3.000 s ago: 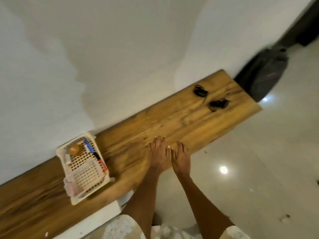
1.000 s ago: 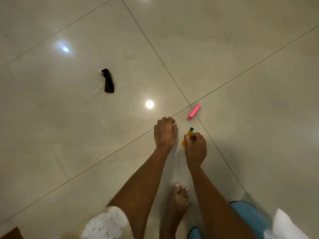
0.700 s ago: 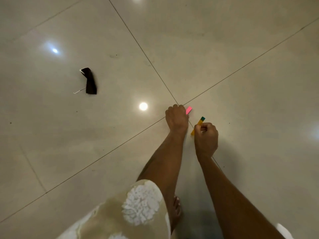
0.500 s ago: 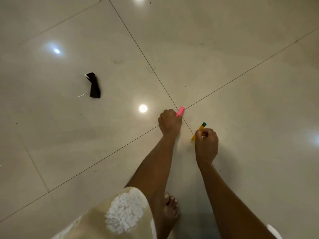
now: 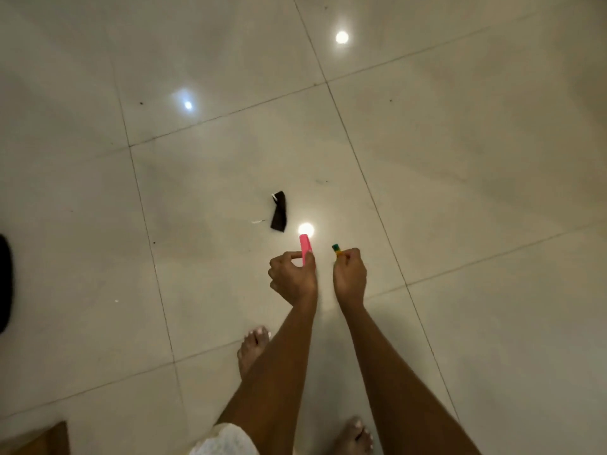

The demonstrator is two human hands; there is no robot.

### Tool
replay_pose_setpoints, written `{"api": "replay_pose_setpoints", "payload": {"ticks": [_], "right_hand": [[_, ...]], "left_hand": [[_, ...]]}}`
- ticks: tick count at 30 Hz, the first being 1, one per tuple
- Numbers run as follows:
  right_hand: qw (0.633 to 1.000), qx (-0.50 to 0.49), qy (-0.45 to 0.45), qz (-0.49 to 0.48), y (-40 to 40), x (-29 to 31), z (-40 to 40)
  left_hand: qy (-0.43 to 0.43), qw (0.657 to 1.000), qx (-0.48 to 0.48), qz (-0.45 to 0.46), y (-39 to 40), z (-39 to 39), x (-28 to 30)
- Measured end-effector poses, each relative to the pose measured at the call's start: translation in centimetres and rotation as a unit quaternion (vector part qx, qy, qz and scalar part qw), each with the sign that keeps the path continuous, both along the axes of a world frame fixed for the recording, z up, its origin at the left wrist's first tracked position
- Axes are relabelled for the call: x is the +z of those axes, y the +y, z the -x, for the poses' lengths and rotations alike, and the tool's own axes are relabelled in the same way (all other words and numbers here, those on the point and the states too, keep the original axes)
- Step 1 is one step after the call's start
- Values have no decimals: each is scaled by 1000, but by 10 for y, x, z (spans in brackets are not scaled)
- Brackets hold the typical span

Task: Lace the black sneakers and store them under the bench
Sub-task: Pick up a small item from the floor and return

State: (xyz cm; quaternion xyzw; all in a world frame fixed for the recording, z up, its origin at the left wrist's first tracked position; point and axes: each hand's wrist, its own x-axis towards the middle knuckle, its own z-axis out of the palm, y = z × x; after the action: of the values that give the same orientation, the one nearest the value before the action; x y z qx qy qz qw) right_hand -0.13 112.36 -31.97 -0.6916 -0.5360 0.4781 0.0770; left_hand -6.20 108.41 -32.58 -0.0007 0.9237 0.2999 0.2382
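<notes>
Left hand (image 5: 293, 277) up over the tiled floor (image 5: 460, 159), fingers curled, pinching a pink marker (image 5: 305, 247) that pokes upward. Right hand (image 5: 349, 274) fisted round a yellow marker with a green cap (image 5: 336, 249). A black scrap (image 5: 279, 212) lies on the floor just ahead. Sneakers out of view.

Home interior: glossy tiled floor (image 5: 460, 159), bare feet (image 5: 251, 348), wooden bench corner (image 5: 49, 438).
</notes>
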Motion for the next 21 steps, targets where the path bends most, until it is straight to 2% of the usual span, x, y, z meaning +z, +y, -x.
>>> {"api": "replay_pose_setpoints", "payload": {"ticks": [7, 11, 14, 17, 21], "right_hand": [[987, 143, -67, -39, 28, -75, 137], [976, 155, -141, -61, 34, -111, 163], [970, 168, -166, -52, 36, -117, 170], [985, 133, -106, -20, 35, -100, 170], [989, 146, -1, 6, 2, -25, 162]], "left_hand": [[-15, 1000, -17, 3, 4, 130, -53], [-17, 999, -38, 17, -4, 171, -86], [-30, 999, -28, 18, -14, 183, -90], [-49, 999, -22, 5, -24, 183, -74], [-94, 994, 43, -45, -48, 178, -14]]}}
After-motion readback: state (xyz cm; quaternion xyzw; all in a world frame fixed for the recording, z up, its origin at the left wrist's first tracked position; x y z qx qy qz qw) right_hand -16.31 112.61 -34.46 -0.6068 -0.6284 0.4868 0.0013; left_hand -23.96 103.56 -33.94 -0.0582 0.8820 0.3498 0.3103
